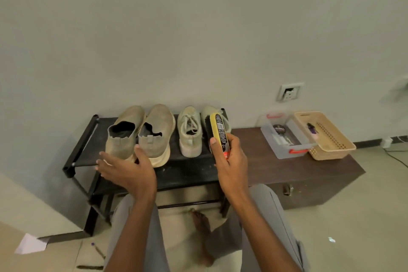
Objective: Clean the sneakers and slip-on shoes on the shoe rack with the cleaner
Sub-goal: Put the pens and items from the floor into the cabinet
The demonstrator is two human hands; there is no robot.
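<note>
The yellow shoe brush stands upright in the right hand, fingers wrapped round its lower end, bristles facing left, seemingly ready to scrub. It hides part of the right sneaker. The left hand, fingers spread and relaxed, reaches the heel of the left slip-on shoe on the shoe rack, probably to lift it.

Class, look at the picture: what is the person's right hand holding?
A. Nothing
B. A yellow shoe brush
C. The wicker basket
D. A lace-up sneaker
B: the right hand grips a yellow shoe brush upright in front of the sneakers on the shoe rack.
</note>
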